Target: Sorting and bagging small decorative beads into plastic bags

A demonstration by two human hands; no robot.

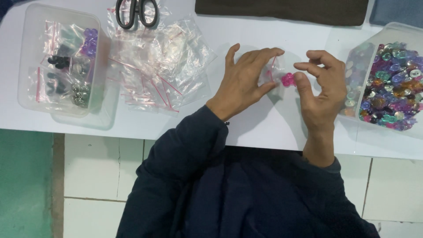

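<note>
Head view, looking down on a white bench (264, 128).

Left hand (246, 77): fingers spread and curved, thumb and fingertips pinched on a small clear zip bag (269, 71) with a red seal line, held just above the bench at centre.

Right hand (321, 88): thumb and forefinger closed on a pink bead (287, 79), positioned at the mouth of the small clear zip bag; remaining fingers curled and raised.

Containers:
- Right edge: clear plastic tub (352, 66), open, filled with loose mixed beads (392, 88) in purple, teal, pink, orange and silver. Just beside the right hand.
- Far left: second clear tub (26, 57), rectangular, open. Contents: filled zip bags (66, 66), sorted by colour; purple beads in one, black pieces in others, silver pieces near the tub's near end.
- Between the second clear tub and the left hand: loose heap of empty zip bags (154, 66), clear with red seal lines, lying flat on the bench.

Other items:
- Black-handled scissors (136, 12) at the far edge, resting on the heap of empty zip bags.
- Dark brown cloth (282, 11) along the far edge, well apart from both hands.
</note>
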